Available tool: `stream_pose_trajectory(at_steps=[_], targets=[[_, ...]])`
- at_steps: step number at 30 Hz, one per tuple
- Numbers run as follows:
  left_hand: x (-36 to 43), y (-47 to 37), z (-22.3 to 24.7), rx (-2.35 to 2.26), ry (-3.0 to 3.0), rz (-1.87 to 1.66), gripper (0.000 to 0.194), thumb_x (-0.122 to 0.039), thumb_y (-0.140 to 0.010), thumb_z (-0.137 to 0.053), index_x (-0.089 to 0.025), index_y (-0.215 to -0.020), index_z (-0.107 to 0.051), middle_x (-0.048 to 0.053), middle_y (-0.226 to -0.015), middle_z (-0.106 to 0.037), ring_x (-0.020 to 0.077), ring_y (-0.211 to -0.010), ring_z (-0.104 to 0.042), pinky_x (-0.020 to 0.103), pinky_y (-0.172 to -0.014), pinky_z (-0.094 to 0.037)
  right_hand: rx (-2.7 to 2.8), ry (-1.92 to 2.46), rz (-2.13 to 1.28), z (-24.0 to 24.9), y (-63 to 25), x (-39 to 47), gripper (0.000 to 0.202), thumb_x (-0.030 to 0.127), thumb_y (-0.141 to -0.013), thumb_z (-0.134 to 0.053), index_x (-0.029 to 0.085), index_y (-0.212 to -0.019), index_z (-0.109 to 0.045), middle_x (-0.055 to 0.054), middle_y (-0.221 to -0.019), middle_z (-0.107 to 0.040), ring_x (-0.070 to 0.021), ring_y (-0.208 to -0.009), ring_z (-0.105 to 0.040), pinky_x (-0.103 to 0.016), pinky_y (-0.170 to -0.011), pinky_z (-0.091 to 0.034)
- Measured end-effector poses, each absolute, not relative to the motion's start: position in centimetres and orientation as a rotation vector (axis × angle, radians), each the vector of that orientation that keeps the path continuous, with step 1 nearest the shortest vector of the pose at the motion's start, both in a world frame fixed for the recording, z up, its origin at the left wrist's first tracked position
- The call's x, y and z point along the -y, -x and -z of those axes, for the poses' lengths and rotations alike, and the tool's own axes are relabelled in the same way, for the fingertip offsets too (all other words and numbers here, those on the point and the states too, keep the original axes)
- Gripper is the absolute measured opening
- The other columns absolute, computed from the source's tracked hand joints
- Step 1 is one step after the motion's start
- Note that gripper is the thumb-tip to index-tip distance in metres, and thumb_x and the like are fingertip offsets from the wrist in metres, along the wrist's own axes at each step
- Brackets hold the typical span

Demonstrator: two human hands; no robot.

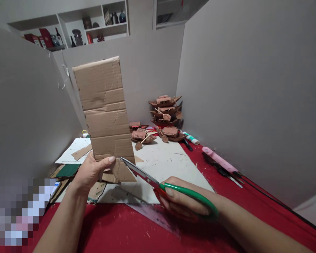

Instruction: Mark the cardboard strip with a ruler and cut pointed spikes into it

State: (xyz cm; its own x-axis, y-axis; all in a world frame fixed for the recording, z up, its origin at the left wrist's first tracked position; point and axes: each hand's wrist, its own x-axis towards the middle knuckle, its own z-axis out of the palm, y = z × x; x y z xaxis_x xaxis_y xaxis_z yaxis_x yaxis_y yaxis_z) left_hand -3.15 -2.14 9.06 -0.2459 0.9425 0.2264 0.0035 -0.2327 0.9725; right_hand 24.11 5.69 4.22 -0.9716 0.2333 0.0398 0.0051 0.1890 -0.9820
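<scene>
A tall, creased piece of cardboard [105, 123] stands upright in my left hand [91, 172], which pinches its lower left part with the thumb on the near face. My right hand [184, 200] is wrapped round the green and red handles of a pair of scissors [144, 175]. The scissors point up and to the left, and their tip meets the lower part of the cardboard just right of my left thumb. One blade lies in front of the cardboard near its lower right corner.
Brown model boats [164, 109] are stacked at the back of the red table [116, 228]. Beneath my hands lies a white board [168, 158] with a clear ruler [152, 218]. A pink glue gun [218, 160] rests at the right, and cardboard scraps [68, 171] lie at the left.
</scene>
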Motion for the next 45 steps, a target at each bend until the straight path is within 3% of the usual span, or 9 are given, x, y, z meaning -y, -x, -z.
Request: stream_pose_trajectory(at_steps=[4,7,18,25,28,34,37,41,45], targets=[[2.3,3.5,-9.1,-1.229,-1.287,-1.575,0.034,-0.029,-0.067,-0.083,-0.017,-0.097,-0.074,0.010,-0.096,-0.076,0.0247,-0.083,-0.071,0.032,-0.073,-0.056,2.277,0.243,-1.899,-4.2,-24.2,-5.6,0.067,0.077,-0.087,-0.037,0.017,-0.061,-0.049,0.006,-0.037,-0.036,-0.0064,-0.030,-0.032,-0.018,-0.030,-0.021],[2.5,4.0,-9.1,-1.214,-1.318,-1.574,0.034,-0.027,-0.065,-0.085,-0.016,-0.096,-0.075,0.010,-0.093,-0.076,0.0259,-0.084,-0.071,0.034,-0.076,-0.056,2.289,0.258,-1.888,-4.1,-24.3,-5.6,0.066,0.075,-0.087,-0.039,0.017,-0.056,-0.045,0.005,-0.038,-0.037,-0.0052,-0.031,-0.031,-0.018,-0.030,-0.019],[3.4,4.4,-9.9,-1.260,-1.374,-1.538,0.037,-0.023,-0.056,-0.088,-0.014,-0.090,-0.076,0.012,-0.082,-0.075,0.0289,-0.081,-0.071,0.036,-0.073,-0.057,2.466,0.347,-1.745,-5.4,-24.5,-5.1,0.063,0.075,-0.087,-0.039,0.019,-0.058,-0.041,0.004,-0.047,-0.035,-0.0070,-0.042,-0.030,-0.022,-0.038,-0.021],[3.8,5.2,-10.0,-1.308,-1.374,-1.446,0.034,-0.018,-0.051,-0.089,-0.016,-0.082,-0.077,0.011,-0.075,-0.074,0.0280,-0.067,-0.069,0.035,-0.056,-0.055,2.470,0.344,-1.757,-5.5,-24.4,-5.0,0.058,0.071,-0.088,-0.043,0.019,-0.062,-0.043,0.005,-0.050,-0.034,-0.0075,-0.046,-0.029,-0.024,-0.042,-0.021],[3.6,5.0,-10.1,-1.315,-1.383,-1.437,0.029,-0.022,-0.054,-0.089,-0.017,-0.079,-0.077,0.011,-0.076,-0.074,0.0269,-0.067,-0.069,0.034,-0.057,-0.056,2.518,0.355,-1.685,-5.1,-24.3,-5.4,0.058,0.072,-0.088,-0.042,0.019,-0.063,-0.041,0.005,-0.051,-0.033,-0.0078,-0.047,-0.028,-0.024,-0.042,-0.021],[1.8,3.5,-9.2,-1.286,-1.248,-1.653,0.040,-0.028,-0.059,-0.088,-0.014,-0.094,-0.076,0.011,-0.089,-0.076,0.0270,-0.081,-0.071,0.036,-0.074,-0.058,2.511,0.389,-1.511,-4.6,-24.2,-6.2,0.063,0.080,-0.085,-0.031,0.020,-0.071,-0.042,0.003,-0.057,-0.038,-0.0096,-0.050,-0.033,-0.024,-0.044,-0.026],[0.7,2.9,-8.7,-1.247,-1.127,-1.889,0.036,-0.029,-0.061,-0.086,-0.016,-0.092,-0.074,0.005,-0.087,-0.076,0.0219,-0.084,-0.070,0.033,-0.078,-0.057,2.516,0.477,-1.453,-4.4,-24.2,-6.6,0.063,0.079,-0.086,-0.029,0.019,-0.075,-0.042,0.003,-0.061,-0.039,-0.0101,-0.052,-0.036,-0.023,-0.046,-0.029],[0.0,2.4,-8.5,-1.197,-0.961,-2.190,0.030,-0.027,-0.059,-0.086,-0.019,-0.084,-0.070,-0.002,-0.078,-0.072,0.0163,-0.084,-0.068,0.027,-0.079,-0.056,2.483,0.550,-1.247,-4.0,-23.8,-6.5,0.060,0.077,-0.085,-0.040,0.018,-0.074,-0.043,0.002,-0.067,-0.041,-0.0113,-0.060,-0.037,-0.023,-0.053,-0.033],[-0.1,1.4,-8.2,-1.173,-0.886,-2.288,0.030,-0.025,-0.058,-0.086,-0.018,-0.082,-0.069,-0.001,-0.078,-0.072,0.0159,-0.078,-0.068,0.027,-0.072,-0.057,2.409,0.474,-1.226,-3.7,-23.3,-5.6,0.051,0.067,-0.087,-0.048,0.018,-0.074,-0.043,0.003,-0.067,-0.041,-0.0113,-0.062,-0.036,-0.023,-0.055,-0.032]])
